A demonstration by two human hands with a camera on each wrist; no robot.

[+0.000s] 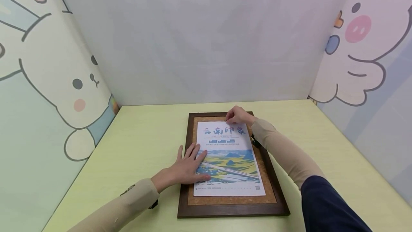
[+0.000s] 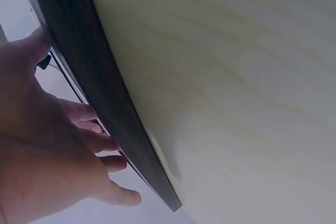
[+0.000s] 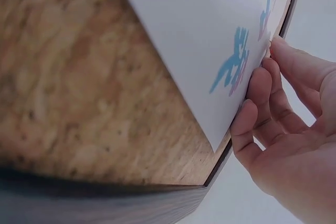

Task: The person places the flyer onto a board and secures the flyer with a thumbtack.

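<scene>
A printed poster (image 1: 225, 142) with blue lettering and a landscape picture lies on a cork board (image 1: 201, 200) in a dark brown wooden frame (image 1: 235, 210). My left hand (image 1: 185, 169) rests on the poster's left side with fingers spread. In the left wrist view that hand (image 2: 58, 140) lies across the frame's edge (image 2: 100, 72). At the poster's top edge is my right hand (image 1: 239, 115), thumb and forefinger together. The right wrist view shows the hand (image 3: 294, 124) pinching a tiny pin-like thing, mostly hidden by the fingertips. The nearby paper corner lies loose over the cork.
The framed board lies on a pale yellow-green table (image 1: 151, 131). A grey-white wall panel (image 1: 206, 46) stands behind it. Side panels carry a cartoon rabbit (image 1: 58, 81) on the left and a cartoon pig (image 1: 370, 46) on the right.
</scene>
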